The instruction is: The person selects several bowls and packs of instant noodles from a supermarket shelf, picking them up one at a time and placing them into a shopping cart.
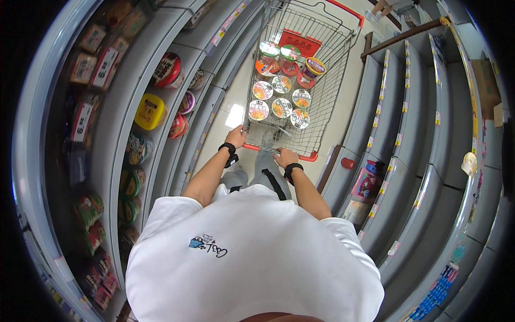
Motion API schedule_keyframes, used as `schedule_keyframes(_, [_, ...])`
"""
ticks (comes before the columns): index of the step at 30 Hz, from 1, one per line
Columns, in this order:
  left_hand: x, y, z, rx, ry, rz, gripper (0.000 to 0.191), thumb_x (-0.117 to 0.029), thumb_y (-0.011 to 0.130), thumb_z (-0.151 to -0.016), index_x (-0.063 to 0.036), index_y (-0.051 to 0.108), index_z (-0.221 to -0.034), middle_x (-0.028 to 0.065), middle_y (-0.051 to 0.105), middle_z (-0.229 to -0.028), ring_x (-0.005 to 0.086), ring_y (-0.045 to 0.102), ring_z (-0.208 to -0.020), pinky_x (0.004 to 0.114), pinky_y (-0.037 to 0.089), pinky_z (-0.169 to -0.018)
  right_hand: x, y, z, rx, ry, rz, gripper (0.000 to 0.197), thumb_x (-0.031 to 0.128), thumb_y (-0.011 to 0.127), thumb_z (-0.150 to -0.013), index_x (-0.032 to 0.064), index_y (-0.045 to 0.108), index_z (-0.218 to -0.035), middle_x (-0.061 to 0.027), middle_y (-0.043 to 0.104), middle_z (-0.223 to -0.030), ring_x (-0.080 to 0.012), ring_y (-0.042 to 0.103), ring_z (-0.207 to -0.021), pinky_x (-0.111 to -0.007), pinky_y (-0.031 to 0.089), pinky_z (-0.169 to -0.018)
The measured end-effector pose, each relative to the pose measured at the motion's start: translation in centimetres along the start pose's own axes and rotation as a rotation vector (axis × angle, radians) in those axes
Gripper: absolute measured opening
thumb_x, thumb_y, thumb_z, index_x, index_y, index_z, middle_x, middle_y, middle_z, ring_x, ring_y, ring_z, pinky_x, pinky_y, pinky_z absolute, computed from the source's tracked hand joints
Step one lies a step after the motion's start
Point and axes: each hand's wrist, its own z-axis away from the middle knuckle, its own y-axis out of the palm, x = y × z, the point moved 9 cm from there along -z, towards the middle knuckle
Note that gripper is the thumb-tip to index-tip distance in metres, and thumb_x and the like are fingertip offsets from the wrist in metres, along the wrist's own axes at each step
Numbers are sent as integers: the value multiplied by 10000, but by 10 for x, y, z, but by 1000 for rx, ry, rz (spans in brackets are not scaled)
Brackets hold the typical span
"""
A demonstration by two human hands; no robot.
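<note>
A wire shopping cart [330,84] with a red-ended handle bar stands before me. My right hand [287,157] is closed around the middle of that handle bar [251,147]. My left hand [236,137] grips the cart's near left corner, its fingers at the wire rim. Several round instant noodle cups with white printed lids [282,108] stand in the basket. Farther in are cups with green lids [290,52], red-lidded cups [305,80] and a purple and yellow cup [313,68]. A red panel [299,42] is fixed at the basket's far side.
Grey shelves on the left hold a yellow-lidded tub [151,112], a red and black noodle cup [167,70] and other packs. Grey shelves [396,100] line the right side, with a pink package [365,182] low down. Another person's legs [381,7] show at the far end of the aisle.
</note>
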Motion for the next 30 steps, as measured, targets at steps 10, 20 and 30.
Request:
schedule_keyframes(10, [16,0,41,-35,-28,2,286,-269,519,-840,-74,566,-1045,192,637,-960,390,588,-926,467,460,-830,3,23,31,-74,-94,-42,367,354,544,-826,66,637,-1034,-189,657,-927,-364,615,-901,-448,477,-812])
schedule_keyframes(20, [42,18,99,-210,-40,-12,272,-245,513,-851,-69,573,-1049,205,630,-957,386,589,-935,466,461,-841,-7,72,44,144,-363,-90,348,323,463,-891,37,658,-928,-154,646,-760,-297,621,-745,-372,473,-697])
schedule_keyframes(30, [22,111,168,-171,-57,-31,317,-228,455,-857,-35,583,-1073,205,635,-971,384,594,-939,446,454,-858,-103,87,80,106,-456,-136,289,259,493,-853,30,669,-871,-183,650,-785,-311,628,-789,-386,473,-737])
